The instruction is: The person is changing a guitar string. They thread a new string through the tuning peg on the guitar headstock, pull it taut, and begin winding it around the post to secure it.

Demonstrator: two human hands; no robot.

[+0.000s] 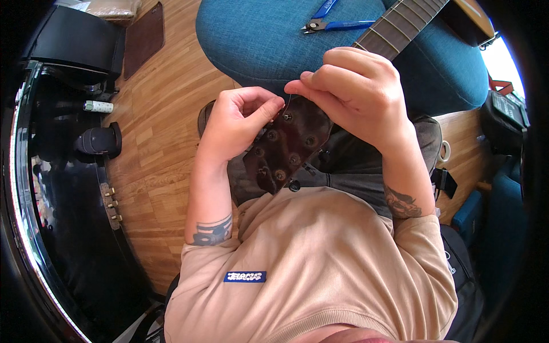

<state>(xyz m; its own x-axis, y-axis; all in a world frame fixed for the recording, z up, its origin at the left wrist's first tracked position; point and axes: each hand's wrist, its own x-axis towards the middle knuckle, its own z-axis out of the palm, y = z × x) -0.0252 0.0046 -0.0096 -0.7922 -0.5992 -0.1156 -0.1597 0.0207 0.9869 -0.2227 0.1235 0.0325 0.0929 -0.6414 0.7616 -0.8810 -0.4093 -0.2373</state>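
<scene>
A dark guitar headstock (279,158) lies over my lap, with several round tuning posts on its face. My right hand (360,90) is above its upper end, thumb and forefinger pinched on a thin guitar string (290,101). That string runs down toward the uppermost tuning post (287,116). My left hand (240,122) is at the headstock's left edge, its thumb and forefinger closed together on the string beside this post. The fretted neck (396,30) slants up to the right, partly hidden by my right hand.
The neck passes over a blue fabric seat (257,38). Blue-handled flush cutters (317,25) lie on the seat with handles spread. To my left stands a glossy black piano (68,206), with a black cap (98,140) nearby. A roll of tape (445,151) is on the wooden floor (150,150) side at right.
</scene>
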